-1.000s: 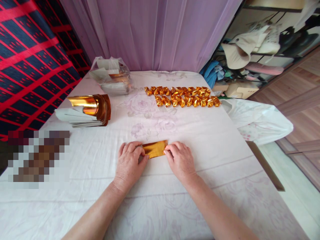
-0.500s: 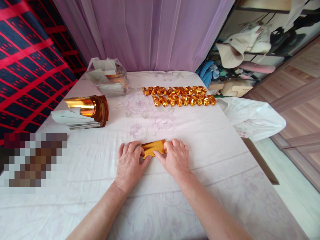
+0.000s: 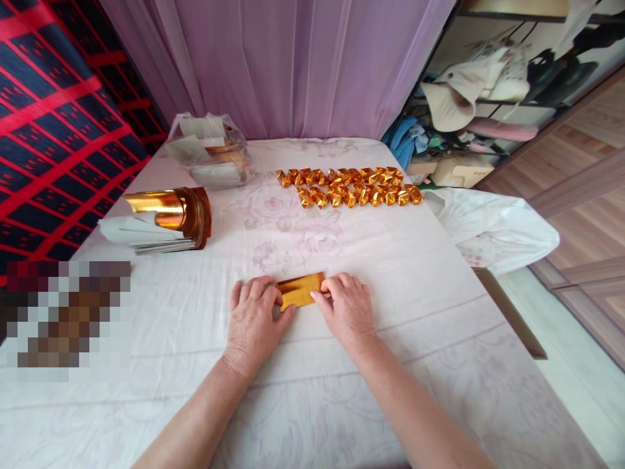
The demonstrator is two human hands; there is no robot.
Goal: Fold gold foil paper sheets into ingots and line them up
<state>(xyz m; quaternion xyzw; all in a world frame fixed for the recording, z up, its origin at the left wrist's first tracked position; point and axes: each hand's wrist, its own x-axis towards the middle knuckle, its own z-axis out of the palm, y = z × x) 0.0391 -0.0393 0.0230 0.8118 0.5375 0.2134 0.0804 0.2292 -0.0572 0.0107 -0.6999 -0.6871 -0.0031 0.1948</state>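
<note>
A folded strip of gold foil paper (image 3: pixel 300 290) lies on the tablecloth between my hands. My left hand (image 3: pixel 254 319) grips its left end, with the thumb along the near edge and the fingers bent over the far side. At the right end, the thumb and curled fingers of my right hand (image 3: pixel 349 309) pinch the paper. Farther back, folded gold paper ingots (image 3: pixel 361 195) stand in two rows. To the left rests a curved stack of gold foil sheets (image 3: pixel 168 210) with pale backs.
A clear plastic bag (image 3: pixel 215 153) of more sheets stands at the back left. A white plastic bag (image 3: pixel 502 228) hangs off the table's right edge, near a shelf holding a cap (image 3: pixel 452 104) and shoes. Behind the table hangs a purple curtain (image 3: pixel 293 71). A blurred patch covers the left edge.
My right hand has slid slightly right along the paper toward its right end, leaving more gold surface showing. My left hand has stayed in place.
</note>
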